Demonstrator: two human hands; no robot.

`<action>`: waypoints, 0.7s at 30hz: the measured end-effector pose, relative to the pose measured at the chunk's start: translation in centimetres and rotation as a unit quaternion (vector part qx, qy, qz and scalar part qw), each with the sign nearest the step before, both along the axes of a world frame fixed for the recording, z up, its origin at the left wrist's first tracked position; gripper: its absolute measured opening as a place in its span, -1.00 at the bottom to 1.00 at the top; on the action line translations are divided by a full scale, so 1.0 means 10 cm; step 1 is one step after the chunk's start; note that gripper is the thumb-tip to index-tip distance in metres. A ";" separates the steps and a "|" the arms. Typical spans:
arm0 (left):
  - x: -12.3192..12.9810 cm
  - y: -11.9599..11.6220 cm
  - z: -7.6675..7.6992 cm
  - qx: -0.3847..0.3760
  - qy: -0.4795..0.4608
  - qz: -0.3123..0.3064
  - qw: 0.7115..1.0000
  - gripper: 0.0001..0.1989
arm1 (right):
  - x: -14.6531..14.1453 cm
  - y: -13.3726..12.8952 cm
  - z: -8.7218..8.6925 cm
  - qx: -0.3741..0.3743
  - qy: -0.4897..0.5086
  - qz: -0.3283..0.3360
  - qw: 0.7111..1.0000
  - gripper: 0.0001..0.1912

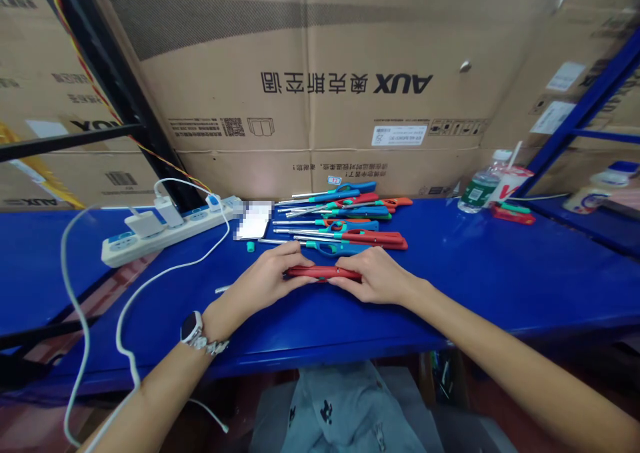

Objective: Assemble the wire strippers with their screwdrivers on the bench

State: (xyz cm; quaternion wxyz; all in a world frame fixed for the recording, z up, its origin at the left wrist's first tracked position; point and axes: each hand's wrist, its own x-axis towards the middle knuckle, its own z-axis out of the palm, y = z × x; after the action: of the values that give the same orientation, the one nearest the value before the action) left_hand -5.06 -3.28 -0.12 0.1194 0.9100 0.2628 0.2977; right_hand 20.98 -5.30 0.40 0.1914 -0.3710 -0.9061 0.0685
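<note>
Both of my hands grip a red long-nosed lighter (pixel 325 272) just above the blue table. My left hand (pixel 273 273), with a watch on its wrist, pinches the lighter's left part between thumb and fingers. At the other end my right hand (pixel 375 276) is closed on it in the same way. A short metal tip (pixel 222 289) shows to the left of my left hand; what it joins is hidden. Just beyond my fingers lies a pile of similar lighters with blue, red and orange handles (pixel 367 238), their metal rods pointing left.
A white power strip (pixel 165 229) with plugs and cables stands at the left. By the pile are a white paper (pixel 254 219) and a small green cap (pixel 251 246). At the right stand a plastic bottle (pixel 477 189) and a cup (pixel 515 181). Cardboard (pixel 300 33) walls the back.
</note>
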 end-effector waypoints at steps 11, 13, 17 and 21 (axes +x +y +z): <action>0.06 0.11 0.19 0.064 0.055 -0.028 0.996 -0.77 | -0.13 0.00 0.09 0.053 -0.082 -0.036 0.995 -0.71; 0.08 0.16 0.26 0.091 0.076 -0.027 0.993 -0.78 | -0.15 0.04 0.11 0.052 -0.065 -0.036 0.996 -0.67; 0.17 0.23 0.39 0.149 0.121 0.024 0.981 -0.82 | -0.14 0.14 0.10 0.021 0.002 -0.041 0.999 -0.69; 0.21 0.14 0.36 0.205 0.040 0.135 0.969 -0.82 | -0.09 0.21 0.03 -0.015 0.090 -0.054 0.994 -0.68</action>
State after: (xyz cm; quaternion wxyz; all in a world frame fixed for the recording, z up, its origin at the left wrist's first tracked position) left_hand -2.96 -1.83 3.50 -0.1219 0.8824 0.3206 0.3220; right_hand 20.03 -3.22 0.72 0.2699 -0.4150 -0.8625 0.1048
